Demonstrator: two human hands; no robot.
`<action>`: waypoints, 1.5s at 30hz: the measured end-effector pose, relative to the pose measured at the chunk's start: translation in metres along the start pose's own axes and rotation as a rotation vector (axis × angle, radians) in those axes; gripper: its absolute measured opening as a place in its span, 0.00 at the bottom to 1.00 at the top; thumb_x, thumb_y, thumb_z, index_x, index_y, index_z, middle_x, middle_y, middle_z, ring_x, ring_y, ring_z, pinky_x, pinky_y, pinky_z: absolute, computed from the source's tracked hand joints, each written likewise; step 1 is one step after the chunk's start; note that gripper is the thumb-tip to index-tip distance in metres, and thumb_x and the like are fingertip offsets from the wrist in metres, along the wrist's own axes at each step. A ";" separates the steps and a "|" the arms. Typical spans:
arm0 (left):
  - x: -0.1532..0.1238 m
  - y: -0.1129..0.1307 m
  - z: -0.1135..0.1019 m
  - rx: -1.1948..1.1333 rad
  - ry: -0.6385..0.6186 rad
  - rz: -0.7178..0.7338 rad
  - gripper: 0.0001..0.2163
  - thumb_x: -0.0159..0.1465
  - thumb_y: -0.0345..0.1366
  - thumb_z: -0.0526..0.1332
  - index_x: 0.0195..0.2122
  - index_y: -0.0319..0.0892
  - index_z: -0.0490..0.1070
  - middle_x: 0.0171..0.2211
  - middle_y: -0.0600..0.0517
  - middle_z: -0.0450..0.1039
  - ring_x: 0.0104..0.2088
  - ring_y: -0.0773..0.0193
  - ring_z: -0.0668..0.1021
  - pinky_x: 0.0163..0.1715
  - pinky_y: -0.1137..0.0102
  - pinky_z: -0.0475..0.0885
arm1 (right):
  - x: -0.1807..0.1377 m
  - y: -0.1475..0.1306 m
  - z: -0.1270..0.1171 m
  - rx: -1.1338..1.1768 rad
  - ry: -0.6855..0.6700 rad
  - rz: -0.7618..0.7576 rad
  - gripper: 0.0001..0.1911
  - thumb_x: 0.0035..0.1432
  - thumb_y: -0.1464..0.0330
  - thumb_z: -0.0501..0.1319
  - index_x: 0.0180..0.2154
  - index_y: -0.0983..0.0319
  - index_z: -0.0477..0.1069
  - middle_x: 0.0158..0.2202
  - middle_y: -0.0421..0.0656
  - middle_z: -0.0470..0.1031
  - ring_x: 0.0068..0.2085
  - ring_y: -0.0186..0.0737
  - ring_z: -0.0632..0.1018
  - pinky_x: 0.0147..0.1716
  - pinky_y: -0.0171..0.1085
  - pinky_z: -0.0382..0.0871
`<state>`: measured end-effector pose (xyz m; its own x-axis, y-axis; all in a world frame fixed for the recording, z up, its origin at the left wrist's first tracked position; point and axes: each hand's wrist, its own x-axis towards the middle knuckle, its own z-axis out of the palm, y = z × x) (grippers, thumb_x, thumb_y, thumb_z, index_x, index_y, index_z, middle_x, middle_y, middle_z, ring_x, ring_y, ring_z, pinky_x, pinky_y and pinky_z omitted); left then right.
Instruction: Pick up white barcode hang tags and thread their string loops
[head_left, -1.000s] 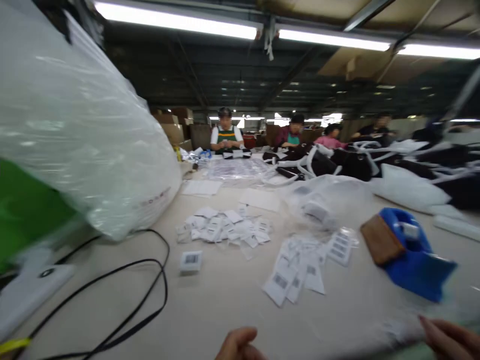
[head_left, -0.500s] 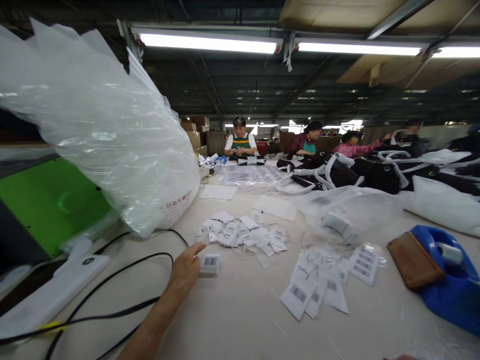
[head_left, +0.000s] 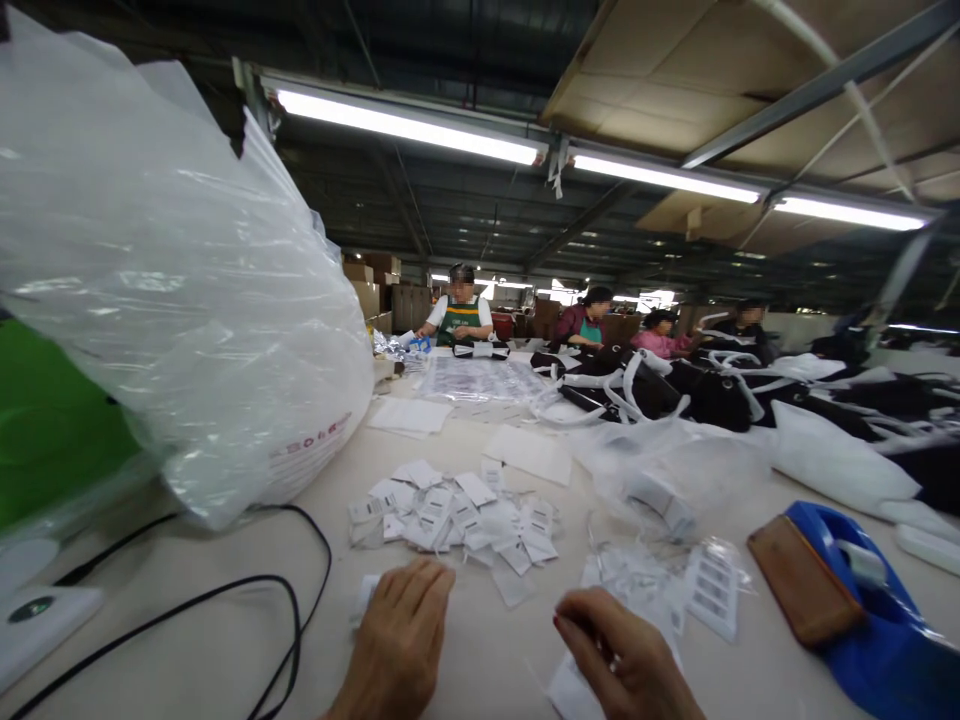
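Step in hand: I judge I am at the sorting of barcode tags, with both hands low on the counter (head_left: 465, 690) and a single tag being brought in.
Left hand: my left hand (head_left: 401, 640) lies palm down, fingers curled loosely, over a small white tag (head_left: 366, 592) whose edge peeks out at the fingertips; I cannot tell whether I grip it or only cover it.
Right hand: my right hand (head_left: 619, 655) is bent at the knuckles, fingers partly closed, resting on the near pile of tags (head_left: 697, 585); whether it pinches one I cannot tell.
Loose tags: the bigger heap of tags (head_left: 457, 515) lies just beyond my left hand, apart from it.
Around: a big clear bag (head_left: 172, 300) bulges at left, a black cable (head_left: 225, 610) loops beside my left hand, and a blue tape dispenser (head_left: 862, 610) sits at far right.
Next move, as I judge it: a firm pinch on the one tag, kept clear of the cable.
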<state>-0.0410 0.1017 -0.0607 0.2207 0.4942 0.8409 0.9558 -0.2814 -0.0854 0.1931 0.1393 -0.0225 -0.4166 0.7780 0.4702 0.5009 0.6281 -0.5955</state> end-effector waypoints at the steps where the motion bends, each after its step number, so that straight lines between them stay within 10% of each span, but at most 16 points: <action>1: -0.002 -0.001 0.001 -0.006 -0.006 0.021 0.14 0.58 0.22 0.53 0.42 0.40 0.70 0.36 0.49 0.78 0.39 0.61 0.77 0.41 0.68 0.71 | 0.014 -0.004 0.008 -0.034 -0.034 -0.034 0.09 0.59 0.67 0.53 0.28 0.59 0.68 0.26 0.40 0.71 0.27 0.36 0.73 0.29 0.33 0.67; 14: -0.010 -0.025 0.010 -0.008 0.045 -0.252 0.07 0.62 0.27 0.51 0.39 0.42 0.66 0.30 0.50 0.75 0.31 0.62 0.77 0.33 0.69 0.71 | 0.110 -0.043 0.086 -0.326 -0.197 -0.081 0.13 0.52 0.79 0.57 0.37 0.59 0.73 0.39 0.44 0.76 0.44 0.47 0.72 0.44 0.44 0.64; 27: -0.009 -0.029 0.026 -0.002 0.141 -0.209 0.09 0.59 0.24 0.52 0.37 0.41 0.67 0.28 0.51 0.75 0.29 0.63 0.76 0.30 0.70 0.68 | 0.187 -0.010 0.123 -0.363 -0.327 0.281 0.10 0.62 0.65 0.57 0.42 0.64 0.70 0.43 0.44 0.73 0.42 0.40 0.75 0.41 0.45 0.71; 45: -0.008 -0.016 0.036 -0.072 0.115 -0.270 0.10 0.57 0.21 0.50 0.31 0.41 0.66 0.26 0.52 0.72 0.28 0.60 0.72 0.29 0.67 0.61 | 0.208 -0.013 0.134 0.109 -0.190 0.351 0.11 0.62 0.64 0.57 0.42 0.65 0.69 0.41 0.43 0.73 0.38 0.39 0.76 0.36 0.42 0.73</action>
<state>-0.0511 0.1318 -0.0852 -0.0671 0.4642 0.8832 0.9597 -0.2120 0.1843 -0.0015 0.2911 -0.0043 -0.3726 0.9222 0.1033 0.5585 0.3117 -0.7687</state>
